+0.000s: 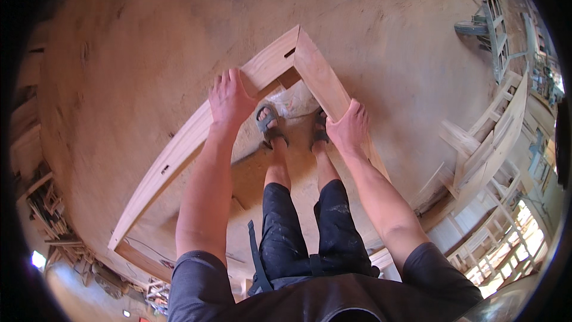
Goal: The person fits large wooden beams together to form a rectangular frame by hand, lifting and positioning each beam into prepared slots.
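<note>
Here, left fingers and right fingers hold a wooden frame (pale, sharp-cornered).

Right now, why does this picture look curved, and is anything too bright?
Head view: the fisheye lens bows straight edges, likely those of the long pale wooden frame too; the corners go black; head view, lower left: a small white light patch is blown out.

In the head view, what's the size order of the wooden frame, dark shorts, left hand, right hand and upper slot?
1. Wooden frame
2. Dark shorts
3. Left hand and right hand: too alike to rank
4. Upper slot
</note>
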The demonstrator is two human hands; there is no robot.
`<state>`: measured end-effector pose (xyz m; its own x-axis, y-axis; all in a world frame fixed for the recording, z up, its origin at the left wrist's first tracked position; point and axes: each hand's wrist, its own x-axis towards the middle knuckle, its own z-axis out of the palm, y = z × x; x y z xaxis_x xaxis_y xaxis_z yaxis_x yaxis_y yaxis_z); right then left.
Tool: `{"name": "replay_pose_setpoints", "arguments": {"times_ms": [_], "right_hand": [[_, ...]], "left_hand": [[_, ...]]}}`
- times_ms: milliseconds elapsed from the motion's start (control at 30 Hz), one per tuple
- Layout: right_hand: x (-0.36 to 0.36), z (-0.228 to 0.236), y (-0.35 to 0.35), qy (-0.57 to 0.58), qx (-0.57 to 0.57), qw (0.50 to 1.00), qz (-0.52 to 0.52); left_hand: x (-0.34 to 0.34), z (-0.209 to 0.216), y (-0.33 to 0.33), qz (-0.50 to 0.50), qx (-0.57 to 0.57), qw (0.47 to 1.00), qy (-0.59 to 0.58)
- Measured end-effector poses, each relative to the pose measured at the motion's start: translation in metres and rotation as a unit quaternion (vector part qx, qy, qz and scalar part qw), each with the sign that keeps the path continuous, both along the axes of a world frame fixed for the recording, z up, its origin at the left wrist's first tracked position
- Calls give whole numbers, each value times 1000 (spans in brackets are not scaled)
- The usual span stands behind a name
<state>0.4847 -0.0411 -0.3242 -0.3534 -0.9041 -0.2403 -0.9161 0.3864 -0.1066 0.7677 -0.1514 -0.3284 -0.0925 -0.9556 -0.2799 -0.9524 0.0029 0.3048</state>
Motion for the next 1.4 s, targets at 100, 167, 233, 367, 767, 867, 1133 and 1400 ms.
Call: {"name": "replay_pose_setpoints", "arguments": {"times_ms": [100, 167, 233, 367, 767, 867, 1133, 1400], "right_hand": [[3, -5, 2, 3, -4, 1000, 12], [-1, -7, 2, 10, 3, 1000, 5], [-1, -7, 3, 10, 4, 1000, 5], [-8, -10, 7, 4, -19, 1000, 23], [-6, -9, 5, 6, -32, 999, 17], [-4, -8, 5, -1, -35, 999, 16], [-5, -8, 5, -6, -35, 999, 19], [-7, -7, 4, 8, -15, 999, 27]], "left_hand": [[7, 1, -2, 1, 7, 1000, -6], [1, 6, -5, -5, 22, 1000, 3], [0, 5, -5, -4, 31, 1000, 2], [-1, 13, -5, -7, 34, 999, 5], [4, 6, -4, -17, 20, 999, 27], [6, 6, -4, -14, 21, 999, 23], [3, 7, -3, -9, -10, 999, 32], [1, 9, -2, -5, -11, 999, 35]]}}
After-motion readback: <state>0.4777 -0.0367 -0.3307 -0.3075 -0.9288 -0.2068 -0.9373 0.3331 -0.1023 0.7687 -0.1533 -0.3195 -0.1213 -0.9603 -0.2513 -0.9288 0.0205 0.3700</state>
